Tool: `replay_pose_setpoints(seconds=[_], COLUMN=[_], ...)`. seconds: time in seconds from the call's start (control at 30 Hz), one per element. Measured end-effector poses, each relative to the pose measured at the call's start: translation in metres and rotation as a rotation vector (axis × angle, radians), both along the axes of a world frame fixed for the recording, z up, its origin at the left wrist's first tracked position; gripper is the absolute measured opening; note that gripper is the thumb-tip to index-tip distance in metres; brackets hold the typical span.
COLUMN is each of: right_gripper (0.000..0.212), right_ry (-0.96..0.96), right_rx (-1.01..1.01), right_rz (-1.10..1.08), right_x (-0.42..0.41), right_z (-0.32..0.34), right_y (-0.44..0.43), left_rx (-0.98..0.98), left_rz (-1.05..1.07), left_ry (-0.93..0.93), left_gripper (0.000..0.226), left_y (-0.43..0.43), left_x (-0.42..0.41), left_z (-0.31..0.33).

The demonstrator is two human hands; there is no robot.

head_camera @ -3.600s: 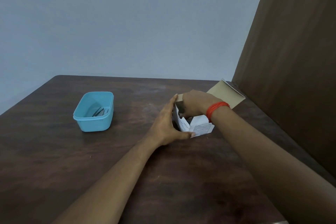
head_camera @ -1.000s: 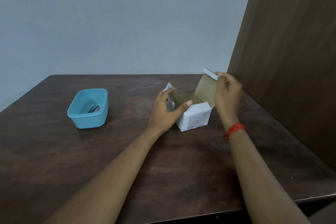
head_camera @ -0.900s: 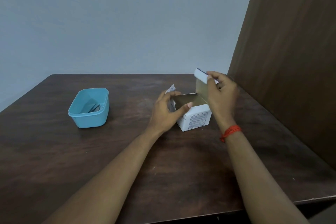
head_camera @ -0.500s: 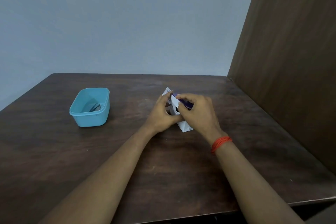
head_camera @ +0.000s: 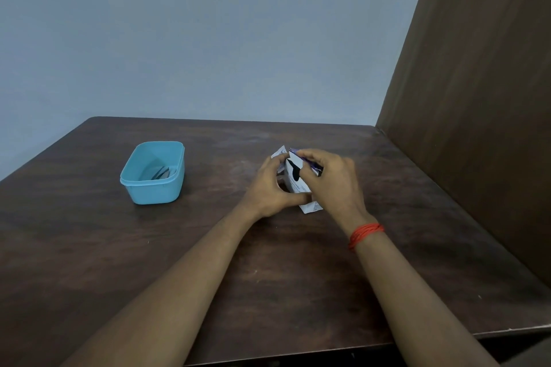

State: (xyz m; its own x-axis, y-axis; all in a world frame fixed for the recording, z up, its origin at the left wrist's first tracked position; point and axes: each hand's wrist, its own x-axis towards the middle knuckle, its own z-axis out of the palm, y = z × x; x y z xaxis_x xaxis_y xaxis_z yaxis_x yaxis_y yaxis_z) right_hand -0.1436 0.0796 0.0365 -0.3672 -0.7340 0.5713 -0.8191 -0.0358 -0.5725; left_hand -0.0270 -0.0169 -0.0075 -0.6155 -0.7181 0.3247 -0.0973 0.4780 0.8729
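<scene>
While the dark table (head_camera: 208,262) is carrying everything, a blue tub (head_camera: 152,172) is sitting well left of the small white box (head_camera: 295,180), near the middle. Both hands are gripping that box: the left hand (head_camera: 269,188) is curling round its side, and the right hand (head_camera: 334,182) is pinching its lid down.

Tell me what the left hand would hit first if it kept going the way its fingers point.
The small white box: the left hand grips its left side, so it would press straight into it. Behind that, probably the right hand on the lid; depth is unclear.
</scene>
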Motion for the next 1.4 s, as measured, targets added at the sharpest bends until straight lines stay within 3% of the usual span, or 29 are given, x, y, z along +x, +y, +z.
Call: replay_pose_setpoints(seconds=[0.27, 0.43, 0.63, 0.8, 0.9, 1.23, 1.4], right_gripper=[0.027, 0.045, 0.048, 0.054, 0.053, 0.052, 0.053], right_ry=[0.172, 0.361, 0.208, 0.494, 0.567, 0.408, 0.397], right_rx=[0.133, 0.346, 0.246, 0.404, 0.439, 0.538, 0.528], right_rz=[-0.035, -0.003, 0.008, -0.048, -0.142, -0.433, -0.426], right_x=[0.006, 0.008, -0.003, -0.005, -0.002, -0.081, -0.108], right_z=[-0.003, -0.008, -0.010, -0.016, -0.022, -0.013, -0.014], right_y=[0.005, 0.007, 0.004, -0.010, -0.018, -0.014, -0.012], left_rx=[-0.010, -0.006, -0.085, -0.159, -0.143, -0.091, -0.057], left_rz=[0.005, 0.020, -0.003, 0.186, 0.292, 0.321, 0.340], left_ry=[-0.030, -0.022, -0.190, -0.283, -0.325, -0.288, -0.204], left_gripper=[0.096, 0.093, 0.110, 0.075, 0.056, 0.045, 0.030], left_y=[-0.003, -0.006, -0.014, -0.037, -0.041, -0.034, -0.034], left_x=[0.000, 0.001, 0.012, 0.038, 0.041, 0.037, 0.041], left_z=[-0.002, -0.005, 0.002, 0.005, 0.001, 0.001, 0.004])
